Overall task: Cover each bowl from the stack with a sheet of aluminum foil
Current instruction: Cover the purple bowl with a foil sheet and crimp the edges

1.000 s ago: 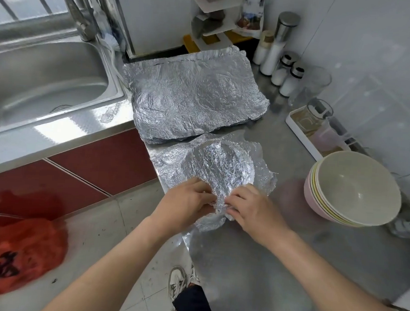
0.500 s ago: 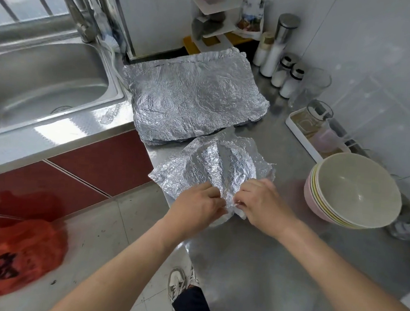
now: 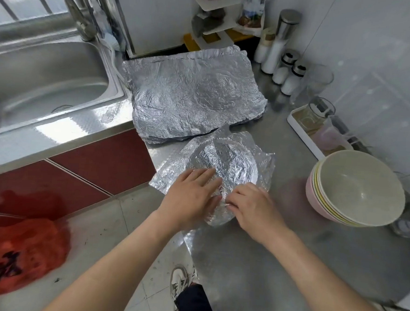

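Now the left hand (image 3: 191,198) is pressing flat on the near rim of the foil-draped bowl (image 3: 225,164), the right hand (image 3: 253,208) pinching foil (image 3: 264,164) beside it (bowl stack (image 3: 357,188) sitting farther right).

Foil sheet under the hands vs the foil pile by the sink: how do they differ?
The foil sheet is moulded round a circular form; the foil pile lies flat. The left hand and right hand touch the foil sheet; nothing touches the foil pile. The foil sheet lies nearer, the foil pile farther back. Both are crinkled silver.
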`<move>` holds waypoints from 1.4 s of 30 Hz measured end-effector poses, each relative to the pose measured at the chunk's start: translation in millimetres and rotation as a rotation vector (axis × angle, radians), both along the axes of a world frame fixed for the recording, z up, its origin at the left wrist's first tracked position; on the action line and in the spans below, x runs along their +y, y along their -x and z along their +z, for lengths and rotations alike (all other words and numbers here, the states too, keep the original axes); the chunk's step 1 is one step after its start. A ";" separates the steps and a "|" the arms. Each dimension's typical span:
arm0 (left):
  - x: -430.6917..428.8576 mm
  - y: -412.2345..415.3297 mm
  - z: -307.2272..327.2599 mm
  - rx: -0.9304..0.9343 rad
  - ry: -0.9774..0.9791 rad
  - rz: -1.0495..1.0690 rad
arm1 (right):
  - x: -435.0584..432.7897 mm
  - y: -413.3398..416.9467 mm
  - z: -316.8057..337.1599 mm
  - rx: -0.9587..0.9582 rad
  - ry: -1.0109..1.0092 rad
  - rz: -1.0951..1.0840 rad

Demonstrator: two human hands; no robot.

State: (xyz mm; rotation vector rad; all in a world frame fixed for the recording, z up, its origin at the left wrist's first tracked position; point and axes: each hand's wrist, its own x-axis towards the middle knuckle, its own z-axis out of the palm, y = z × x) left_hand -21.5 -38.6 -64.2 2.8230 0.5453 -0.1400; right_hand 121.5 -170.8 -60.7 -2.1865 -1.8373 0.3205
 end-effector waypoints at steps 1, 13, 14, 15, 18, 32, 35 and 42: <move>0.7 1.6 -0.8 -0.049 0.003 -0.017 | -2.5 -5.1 1.7 -0.029 0.012 -0.003; -10.8 2.6 -15.5 -0.360 0.003 -0.062 | -8.7 -16.4 1.6 0.135 -0.045 -0.071; -10.7 2.3 -17.2 -0.369 -0.007 -0.064 | -9.0 -15.6 0.7 0.128 -0.049 -0.066; -10.6 1.9 -18.8 -0.383 -0.018 -0.068 | -9.3 -14.6 -0.6 0.108 -0.061 -0.054; -10.3 -0.9 -22.6 -0.423 -0.048 -0.108 | -9.0 -10.6 -3.7 -0.016 -0.086 0.013; -35.2 0.8 -23.5 -0.400 0.018 -0.230 | -36.3 -10.7 3.3 -0.135 0.049 0.148; -33.7 -2.0 -15.4 -0.357 0.036 -0.116 | -32.6 -9.9 4.2 -0.045 0.064 0.013; -27.1 -16.9 -8.1 0.067 -0.044 0.047 | -20.1 -6.2 -0.2 -0.058 0.298 -0.029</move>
